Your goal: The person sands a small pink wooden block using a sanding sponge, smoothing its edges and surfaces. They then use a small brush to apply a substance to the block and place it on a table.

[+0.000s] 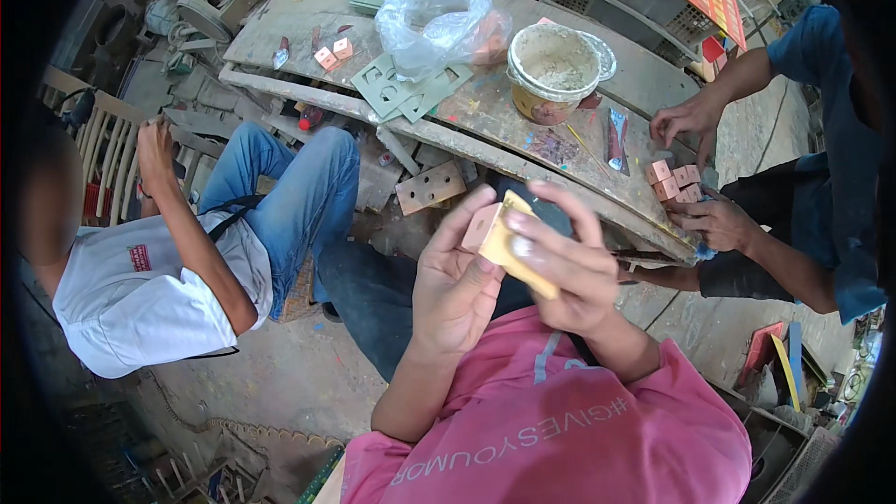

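Note:
In front of my chest, my left hand [457,285] grips a small pinkish wooden block [480,227] with a dark spot on its face. My right hand [574,266] is closed around a flat yellow piece [534,275], which looks like a folded sheet or pad. The yellow piece lies against the side of the block, and the fingers of both hands nearly meet there. The right fingers are slightly blurred and cover part of the yellow piece.
A worn wooden table [495,126] ahead bears a plastic bag [434,23], green stencil sheets [397,84], a dirty bucket [555,65] and a tube [617,138]. A person at right handles pink blocks [674,182]; another person in a white shirt [168,299] sits at left.

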Tool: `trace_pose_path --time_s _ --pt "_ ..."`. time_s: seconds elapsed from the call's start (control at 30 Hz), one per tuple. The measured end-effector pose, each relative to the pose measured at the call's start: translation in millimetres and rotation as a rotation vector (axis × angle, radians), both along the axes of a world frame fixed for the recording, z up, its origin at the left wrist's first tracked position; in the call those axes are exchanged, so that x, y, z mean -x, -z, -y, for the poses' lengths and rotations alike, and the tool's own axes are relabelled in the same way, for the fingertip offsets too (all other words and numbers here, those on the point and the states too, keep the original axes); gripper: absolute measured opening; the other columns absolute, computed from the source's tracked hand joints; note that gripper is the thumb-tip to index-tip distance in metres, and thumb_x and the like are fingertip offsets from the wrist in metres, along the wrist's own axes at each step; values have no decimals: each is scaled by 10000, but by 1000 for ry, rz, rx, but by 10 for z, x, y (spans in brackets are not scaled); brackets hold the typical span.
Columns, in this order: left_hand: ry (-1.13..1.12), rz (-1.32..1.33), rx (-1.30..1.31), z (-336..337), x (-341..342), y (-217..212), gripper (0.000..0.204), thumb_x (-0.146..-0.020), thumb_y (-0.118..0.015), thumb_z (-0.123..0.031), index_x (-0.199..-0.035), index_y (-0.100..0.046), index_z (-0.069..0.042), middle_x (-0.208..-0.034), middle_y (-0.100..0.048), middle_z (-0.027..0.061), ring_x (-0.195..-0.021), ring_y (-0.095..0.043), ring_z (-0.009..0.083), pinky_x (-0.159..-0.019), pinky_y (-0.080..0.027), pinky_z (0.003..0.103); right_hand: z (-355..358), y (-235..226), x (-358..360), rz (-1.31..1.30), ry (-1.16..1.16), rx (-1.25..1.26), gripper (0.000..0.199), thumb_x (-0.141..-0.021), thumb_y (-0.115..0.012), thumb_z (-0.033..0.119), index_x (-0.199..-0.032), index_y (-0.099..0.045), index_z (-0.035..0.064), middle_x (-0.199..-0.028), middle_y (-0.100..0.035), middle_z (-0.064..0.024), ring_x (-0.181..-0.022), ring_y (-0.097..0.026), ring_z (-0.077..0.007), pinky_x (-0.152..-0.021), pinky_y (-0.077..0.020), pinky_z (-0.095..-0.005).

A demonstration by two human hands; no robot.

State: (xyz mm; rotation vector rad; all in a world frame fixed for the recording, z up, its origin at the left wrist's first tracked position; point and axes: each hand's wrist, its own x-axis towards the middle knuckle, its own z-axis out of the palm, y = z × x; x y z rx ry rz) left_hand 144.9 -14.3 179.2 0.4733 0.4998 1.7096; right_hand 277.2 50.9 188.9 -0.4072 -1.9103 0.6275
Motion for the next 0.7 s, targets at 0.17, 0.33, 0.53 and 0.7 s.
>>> trace_pose_path --time_s 0.17,0.33,0.53,0.7 --pt "-56 -172 44 108 30 15 537 -889 -660 -113 -1322 -406 78 -1253 -547 153 -1174 -546 219 -1012 -440 349 -256 -60 -74 183 -36 -116 243 -804 -623 142 -1012 -746 162 -1079 -712 7 -1252 -495 -427 -1033 -213 -556" --pt "-89 -276 78 181 32 -58 442 -909 -637 -83 -1281 -449 62 -1196 -582 119 -1078 -582 147 -916 -487 291 -319 -136 -79 203 -155 -181 266 -820 -549 182 -976 -763 199 -1057 -718 51 -1275 -491 -391 -1062 -111 -595" --pt "-45 -261 85 199 -11 -124 418 -937 -608 -133 -1277 -447 49 -1157 -596 104 -1056 -589 142 -880 -497 280 -455 -228 -52 222 -274 -189 254 -841 -542 189 -944 -768 243 -1056 -715 81 -1308 -455 -383 -1091 41 -629" --pt "37 -349 29 180 -13 8 472 -929 -620 -153 -1294 -418 67 -1200 -573 120 -1087 -579 165 -916 -487 301 -435 -225 -59 258 -330 -171 233 -840 -567 192 -945 -767 250 -1035 -720 64 -1310 -448 -389 -1087 107 -633"
